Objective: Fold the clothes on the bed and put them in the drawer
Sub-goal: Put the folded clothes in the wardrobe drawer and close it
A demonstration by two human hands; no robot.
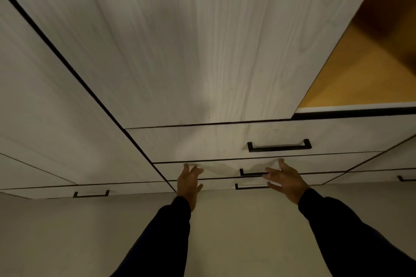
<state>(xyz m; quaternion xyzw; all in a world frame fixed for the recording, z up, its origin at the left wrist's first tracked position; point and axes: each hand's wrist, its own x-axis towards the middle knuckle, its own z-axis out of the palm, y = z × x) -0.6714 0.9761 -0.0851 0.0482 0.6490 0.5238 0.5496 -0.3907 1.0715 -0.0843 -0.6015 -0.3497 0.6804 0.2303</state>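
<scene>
pale floor [225, 243] — wardrobe [180, 51] standing on it

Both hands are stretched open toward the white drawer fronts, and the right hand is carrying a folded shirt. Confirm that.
Not quite. The head view shows the right hand carrying nothing; its fingers are spread near a black handle. The left hand is open too, before the white drawer fronts.

A tall pale wood-grain wardrobe door [180, 47] fills the far view; to its right, an open orange-brown compartment [364, 69]. Nearest lies a plain beige floor [236, 231].
</scene>
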